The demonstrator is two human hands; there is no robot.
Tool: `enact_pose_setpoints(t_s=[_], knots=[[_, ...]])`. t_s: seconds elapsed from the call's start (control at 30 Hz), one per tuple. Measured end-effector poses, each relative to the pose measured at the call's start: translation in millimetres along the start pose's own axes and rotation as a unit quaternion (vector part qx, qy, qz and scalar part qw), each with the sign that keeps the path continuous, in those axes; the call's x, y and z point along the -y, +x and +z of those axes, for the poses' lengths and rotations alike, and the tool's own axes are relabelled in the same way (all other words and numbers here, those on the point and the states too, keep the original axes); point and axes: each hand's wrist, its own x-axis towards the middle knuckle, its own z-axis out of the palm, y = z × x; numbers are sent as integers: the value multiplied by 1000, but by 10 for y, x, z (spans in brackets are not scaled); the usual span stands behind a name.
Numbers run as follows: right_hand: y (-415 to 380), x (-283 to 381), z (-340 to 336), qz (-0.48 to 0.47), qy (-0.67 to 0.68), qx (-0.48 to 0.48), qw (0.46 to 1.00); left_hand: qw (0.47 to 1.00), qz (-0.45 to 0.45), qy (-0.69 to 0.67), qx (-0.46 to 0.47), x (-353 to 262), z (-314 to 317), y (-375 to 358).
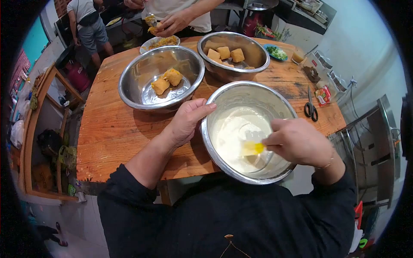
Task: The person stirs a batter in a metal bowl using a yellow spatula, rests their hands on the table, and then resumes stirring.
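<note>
A large metal bowl (211, 148) with creamy white batter (230, 137) stands tilted toward me at the table's front edge. My left hand (189, 118) grips its left rim, thumb over the edge. Over the batter, my right hand (301, 142) is closed around a yellow utensil (254, 148), blurred by motion; its exact kind cannot be made out. Behind my left hand, a second metal bowl (129, 92) holds stuffed tofu pieces (167, 81) with orange shreds on them. Further back, a third metal bowl (262, 60) contains several plain golden tofu cubes (223, 52).
Black scissors (310, 109) and a red packet (322, 95) lie on the wooden table (101, 137) at right. A green plate (275, 52) of chopped greens sits at the back. Opposite me, a co-worker's hand (174, 23) works above a plate of shreds (161, 42).
</note>
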Motion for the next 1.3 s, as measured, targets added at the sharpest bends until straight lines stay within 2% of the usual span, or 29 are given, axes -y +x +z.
enact_pose_setpoints(t_s=[0.1, 0.23, 0.27, 0.4, 0.5, 0.53, 0.67, 0.77, 0.9, 1.07, 1.17, 1.2, 1.3], knots=[[-93, -136, -143, 72, -95, -7, 993, 1000, 4, -3, 8, 11, -31, 16], [200, -321, 121, 85, -190, -188, 960, 1000, 6, 2, 2, 26, -28, 23], [256, -242, 149, 57, -169, -201, 963, 1000, 6, 3, 1, 28, -29, 25], [216, -42, 123, -25, -27, -96, 995, 1000, -3, 3, 3, 10, -17, 6], [21, -118, 17, -22, -31, -53, 998, 1000, -4, 7, 9, 19, -46, 17], [-26, -179, -23, 15, -56, -53, 997, 1000, -5, 9, 7, 17, -45, 15], [127, -297, 12, 89, -176, -174, 965, 1000, -10, 2, 4, 9, -10, 18], [336, -194, 135, 20, -149, -176, 973, 1000, -10, 0, 4, 15, -27, 25], [207, -42, -40, -84, -19, -95, 992, 1000, -12, -8, -7, -5, 7, 7], [171, -2, -305, -31, -189, -124, 974, 1000, -7, -6, 4, 1, -10, 17], [360, 119, -267, -144, -233, -149, 950, 1000, -7, -2, 4, 9, -16, 26], [427, 196, -288, -168, -268, -123, 941, 1000, -7, -2, 5, 16, -21, 29], [708, 211, -270, -241, -345, -138, 896, 1000, -7, 1, 10, 10, -22, 27]])
